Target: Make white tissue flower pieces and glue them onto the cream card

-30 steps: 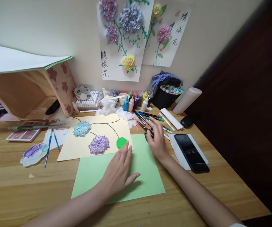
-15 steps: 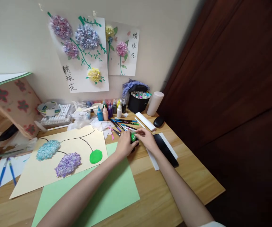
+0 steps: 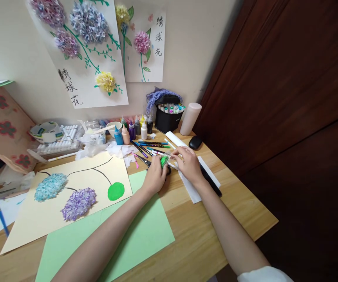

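Note:
Between my hands is a small bright green lump in a clear plastic wrapper (image 3: pixel 164 160); it looks like modelling clay. My left hand (image 3: pixel 154 175) is closed around its near side. With bent fingertips my right hand (image 3: pixel 188 165) pinches the wrapper's edge. Just beneath lie scissors (image 3: pixel 144 159), their handles partly hidden by my left hand. To the left, a cream sheet (image 3: pixel 98 199) carries a flat green disc (image 3: pixel 116 191), a purple flower (image 3: pixel 79 203) and a blue flower (image 3: pixel 50 187) on drawn stems. A light green sheet (image 3: pixel 145 239) lies under my left forearm.
Felt pens (image 3: pixel 154 143) and paint bottles (image 3: pixel 125 135) stand or lie beyond my hands. A black marker case (image 3: pixel 169 117), a pale cylinder (image 3: pixel 190 119) and a mouse (image 3: pixel 195 142) are behind them. My right arm partly covers a black phone (image 3: pixel 211 180). Paintbrushes (image 3: pixel 1 217) lie far left.
My left hand moved from beside the green disc to the right, and both hands came together on the wrapped green lump. My right hand has shifted its pinch on the wrapper. The view swung right.

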`<state>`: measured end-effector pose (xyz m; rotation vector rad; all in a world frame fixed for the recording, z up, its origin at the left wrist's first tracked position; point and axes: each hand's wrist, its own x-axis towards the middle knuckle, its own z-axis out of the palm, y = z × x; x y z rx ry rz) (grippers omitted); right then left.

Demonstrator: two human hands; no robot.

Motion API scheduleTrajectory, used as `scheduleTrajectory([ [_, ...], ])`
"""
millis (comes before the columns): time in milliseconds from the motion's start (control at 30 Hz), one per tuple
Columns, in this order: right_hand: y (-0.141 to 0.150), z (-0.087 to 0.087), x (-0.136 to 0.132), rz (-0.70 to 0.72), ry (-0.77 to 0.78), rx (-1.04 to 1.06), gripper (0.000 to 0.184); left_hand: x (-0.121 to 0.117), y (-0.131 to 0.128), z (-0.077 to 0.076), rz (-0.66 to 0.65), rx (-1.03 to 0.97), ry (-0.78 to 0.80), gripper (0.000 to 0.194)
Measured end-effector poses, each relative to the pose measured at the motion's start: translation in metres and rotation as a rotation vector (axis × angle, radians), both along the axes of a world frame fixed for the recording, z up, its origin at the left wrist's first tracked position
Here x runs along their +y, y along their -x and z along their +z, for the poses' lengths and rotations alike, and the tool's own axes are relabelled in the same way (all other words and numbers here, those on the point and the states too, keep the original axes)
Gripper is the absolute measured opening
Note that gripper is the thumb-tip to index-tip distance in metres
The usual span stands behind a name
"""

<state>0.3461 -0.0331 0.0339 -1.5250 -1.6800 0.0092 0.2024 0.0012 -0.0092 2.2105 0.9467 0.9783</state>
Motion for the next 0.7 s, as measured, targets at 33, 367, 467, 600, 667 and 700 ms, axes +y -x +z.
scheduleTrajectory([
  [33,0.000,0.000,0.000,-0.004,-0.014,-0.017,0.013,0.000,-0.001,-0.001,0.001,-0.011,0.008,0.017],
  [367,0.005,-0.011,0.004,-0.016,0.086,0.475,0.008,0.000,0.002,-0.007,0.009,-0.138,0.152,0.026],
  [467,0.004,-0.013,0.005,-0.050,0.055,0.506,0.010,0.001,0.001,-0.008,-0.052,-0.263,0.241,0.028],
  [600,0.008,-0.013,0.003,-0.086,0.003,0.402,0.013,0.005,-0.001,-0.009,-0.055,-0.477,0.301,0.029],
  [667,0.009,-0.014,0.003,-0.117,-0.023,0.362,0.014,0.007,-0.001,-0.009,-0.038,-0.577,0.333,0.029],
  [700,0.009,-0.014,0.004,-0.131,-0.029,0.358,0.017,0.007,-0.001,-0.009,-0.023,-0.620,0.350,0.029],
])
